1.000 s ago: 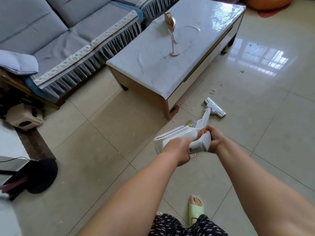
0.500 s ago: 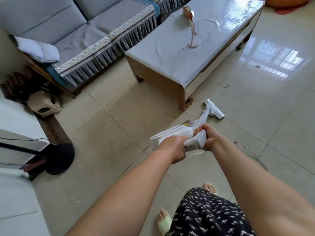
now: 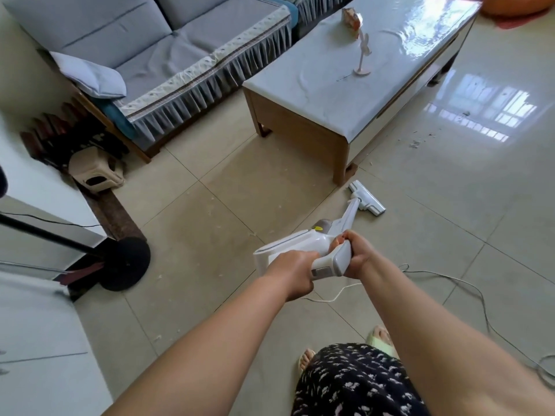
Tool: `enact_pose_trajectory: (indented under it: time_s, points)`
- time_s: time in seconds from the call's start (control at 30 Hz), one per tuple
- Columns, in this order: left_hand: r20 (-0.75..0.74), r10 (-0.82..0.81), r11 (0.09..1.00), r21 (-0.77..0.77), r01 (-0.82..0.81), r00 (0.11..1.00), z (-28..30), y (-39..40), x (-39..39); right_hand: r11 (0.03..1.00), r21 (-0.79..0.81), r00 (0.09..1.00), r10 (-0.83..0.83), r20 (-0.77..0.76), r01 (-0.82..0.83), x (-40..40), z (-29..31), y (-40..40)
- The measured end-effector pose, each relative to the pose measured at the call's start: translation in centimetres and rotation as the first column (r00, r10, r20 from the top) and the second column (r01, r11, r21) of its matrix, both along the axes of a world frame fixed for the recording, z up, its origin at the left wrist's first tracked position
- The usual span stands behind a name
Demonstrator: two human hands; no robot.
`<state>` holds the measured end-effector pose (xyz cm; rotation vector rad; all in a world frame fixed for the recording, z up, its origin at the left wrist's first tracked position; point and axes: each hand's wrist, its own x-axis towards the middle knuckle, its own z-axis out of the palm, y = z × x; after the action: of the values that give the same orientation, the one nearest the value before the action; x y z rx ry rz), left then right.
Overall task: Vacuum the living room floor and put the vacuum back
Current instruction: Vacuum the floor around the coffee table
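Observation:
A white stick vacuum (image 3: 303, 244) slants down over the beige tiled floor (image 3: 210, 211). Its floor head (image 3: 367, 198) rests on the tiles just in front of the coffee table's near corner. My left hand (image 3: 292, 273) grips the rear of the body. My right hand (image 3: 359, 255) is wrapped around the handle beside it. A thin white cord (image 3: 444, 277) trails from the vacuum across the tiles to the right. Small scraps of debris (image 3: 416, 142) lie on the floor right of the table, and more are scattered on the tiles near me.
A low coffee table (image 3: 339, 121) with a glossy top carries a small stand fan (image 3: 362, 57). A grey sofa (image 3: 168, 55) lines the back left. A beige stool (image 3: 96, 172) and a black round stand base (image 3: 126, 259) sit at left. My slippered feet (image 3: 381, 340) are below.
The view has shifted left and back, so the table and sofa sit further right. The vacuum head has drawn back to the table's corner. The white cord has come into view.

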<state>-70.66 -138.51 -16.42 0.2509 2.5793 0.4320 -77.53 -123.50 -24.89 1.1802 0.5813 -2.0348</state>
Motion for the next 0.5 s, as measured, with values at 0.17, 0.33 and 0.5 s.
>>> enact_pose_trajectory:
  time_s: [0.17, 0.33, 0.5]
  points:
    - [0.021, -0.031, 0.999, 0.029, 0.03, 0.999, -0.4, 1.7, -0.6, 0.999, -0.004, 0.999, -0.051, -0.009, 0.051, -0.5, -0.9, 2.0]
    - [0.017, -0.022, 0.999, 0.039, 0.022, 1.0, -0.7, 3.8, -1.9, 0.997, -0.044, 0.998, -0.066, -0.006, 0.066, -1.9, -1.3, 4.3]
    - [0.011, -0.008, 0.999, 0.034, 0.008, 1.0, -0.2, 5.8, -2.8, 0.996, -0.06, 0.998, -0.068, 0.011, 0.069, -3.1, -1.2, 6.1]
